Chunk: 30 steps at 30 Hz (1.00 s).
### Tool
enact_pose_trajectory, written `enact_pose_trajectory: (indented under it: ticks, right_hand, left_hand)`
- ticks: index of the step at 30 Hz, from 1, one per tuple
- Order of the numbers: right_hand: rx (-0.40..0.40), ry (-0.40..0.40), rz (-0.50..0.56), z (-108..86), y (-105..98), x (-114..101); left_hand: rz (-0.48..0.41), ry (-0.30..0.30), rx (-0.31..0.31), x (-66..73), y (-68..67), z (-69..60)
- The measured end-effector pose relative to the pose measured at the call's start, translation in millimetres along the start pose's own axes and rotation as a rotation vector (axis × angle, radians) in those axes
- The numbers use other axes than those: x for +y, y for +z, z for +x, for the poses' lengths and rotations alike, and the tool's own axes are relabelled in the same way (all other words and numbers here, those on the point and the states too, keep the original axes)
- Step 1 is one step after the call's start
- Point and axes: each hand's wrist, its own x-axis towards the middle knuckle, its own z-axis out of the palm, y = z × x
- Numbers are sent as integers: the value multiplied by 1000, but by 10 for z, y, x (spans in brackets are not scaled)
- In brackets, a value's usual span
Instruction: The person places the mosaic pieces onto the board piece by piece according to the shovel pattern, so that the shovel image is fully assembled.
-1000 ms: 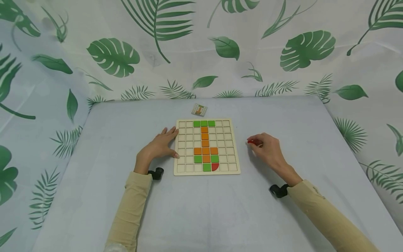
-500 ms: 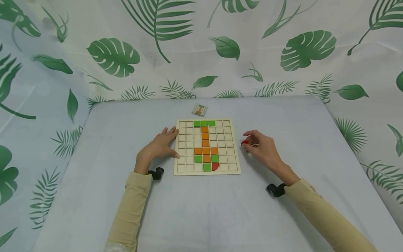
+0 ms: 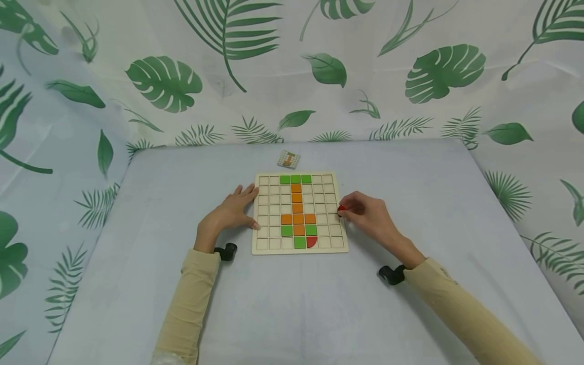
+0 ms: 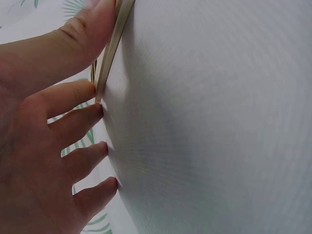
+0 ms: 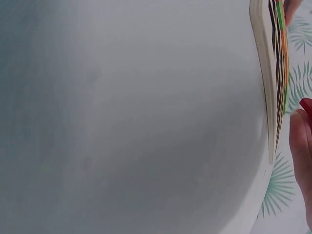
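Note:
A pale wooden grid board (image 3: 274,250) lies flat on the table, with green and orange square tiles in its middle columns and a red quarter-round tile (image 3: 312,242) in the bottom row. My left hand (image 3: 230,210) rests at the board's left edge, fingers spread, thumb on the rim. In the left wrist view the thumb lies over the board's edge (image 4: 113,46) and the fingertips touch the tablecloth. My right hand (image 3: 371,215) pinches a small red piece (image 3: 341,208) above the board's right edge; its full shape is hidden by the fingers. The right wrist view shows only part of that hand.
Behind the board lies a small card (image 3: 289,159) printted with a similar orange and green pattern. Leaf-printed cloth walls (image 3: 365,66) enclose the table at the back and sides. Black wrist cameras (image 3: 391,274) sit by both wrists.
My right hand has moved left with the red piece, from beside the board to its right edge. The left hand and the board have stayed in place.

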Motion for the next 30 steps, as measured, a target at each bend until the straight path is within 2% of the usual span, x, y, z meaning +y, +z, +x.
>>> enact_pose_trajectory:
  ticks: [16, 30]
  right_hand:
    - [-76, -33, 48, 34, 156, -122]
    - [-169, -97, 18, 47, 340, -262]
  left_hand:
    - [-1, -4, 1, 21, -6, -20]
    - [3, 10, -4, -1, 3, -2]
